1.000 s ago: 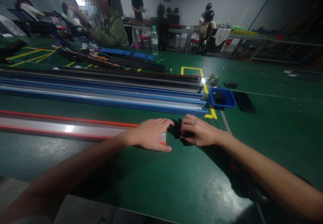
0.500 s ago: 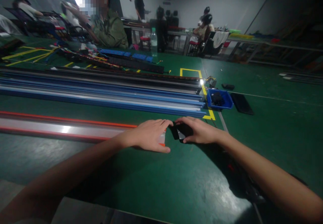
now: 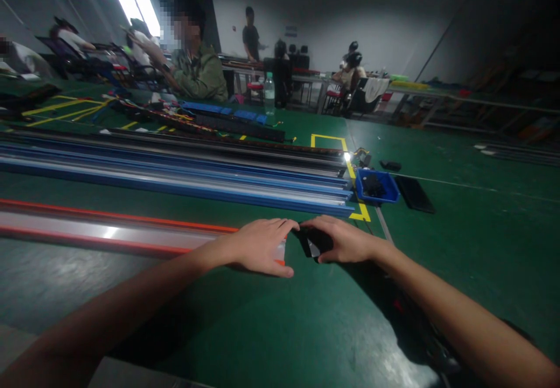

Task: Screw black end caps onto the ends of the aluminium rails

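Note:
A long silver metal profile with orange-red edges [image 3: 131,233] lies on the green table, running in from the left. My left hand [image 3: 265,248] is wrapped over its right end, fingers at the far edge and thumb along the near one. The end's face shows between thumb and fingers. Just to the right, my right hand [image 3: 345,242] pinches a small black block-like piece [image 3: 315,242] between thumb and fingers. A pale patch shows on the piece's face. It faces the profile's end across a narrow gap, and the left fingertips reach close to its upper corner.
Beyond lie several blue and black profiles [image 3: 219,181]. To their right are a blue bin [image 3: 377,196] with black parts and a dark flat slab [image 3: 415,194]. A water bottle [image 3: 269,93] and wiring stand farther back. A person in a green jacket [image 3: 203,76] sits across the table.
The camera view has tilted up, so everything sits lower in the picture. Both hands keep nearly the same hold and spacing.

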Motion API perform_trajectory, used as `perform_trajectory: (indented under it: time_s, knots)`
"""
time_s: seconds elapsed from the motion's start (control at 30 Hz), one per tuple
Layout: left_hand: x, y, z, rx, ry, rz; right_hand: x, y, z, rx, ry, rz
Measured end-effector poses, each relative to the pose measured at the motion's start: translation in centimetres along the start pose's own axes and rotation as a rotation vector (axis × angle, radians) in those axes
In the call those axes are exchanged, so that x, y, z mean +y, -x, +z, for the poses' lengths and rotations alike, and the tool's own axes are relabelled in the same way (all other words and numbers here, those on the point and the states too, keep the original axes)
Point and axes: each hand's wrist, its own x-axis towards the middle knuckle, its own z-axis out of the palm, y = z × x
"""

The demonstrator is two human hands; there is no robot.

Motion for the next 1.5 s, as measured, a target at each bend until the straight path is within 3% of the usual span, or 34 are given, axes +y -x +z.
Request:
perform_trajectory:
  time_s: [0.3, 0.47, 0.6, 0.7, 0.87, 1.07, 1.3, 1.5]
  knots:
    - [-0.1, -0.1, -0.1, 0.01, -0.045, 0.085, 0.3, 0.0, 0.1, 0.086, -0.135, -0.003]
    - [1.1, -0.6, 0.5, 0.197, -0.008, 0.089, 0.1, -0.1, 0.3, 0.286, -0.421, -0.059]
    - [3.5, -1.1, 1.2, 0.369, 0.184, -0.008, -0.4, -0.2, 0.5, 0.364, -0.551, -0.12]
    - [4.8, -1.4, 1.4, 0.45, 0.453, -0.092, -0.8, -0.1, 0.5, 0.39, -0.558, -0.137]
    - [5.1, -1.8, 2.1, 0.414, 0.903, -0.13, -1.5, 0.0, 0.2, 0.378, -0.561, -0.162]
    - [5.8, -1.9, 3.2, 0.397, 1.096, -0.127, -1.3, 0.0, 0.7, 0.382, -0.613, -0.188]
    - [6.1, -1.7, 3.3, 0.456, 0.933, -0.162, -1.8, 0.0, 0.5, 0.383, -0.895, -0.142]
    - [6.1, -1.7, 2.6, 0.262, 0.464, -0.113, -1.5, 0.0, -0.6, 0.297, -1.077, -0.04]
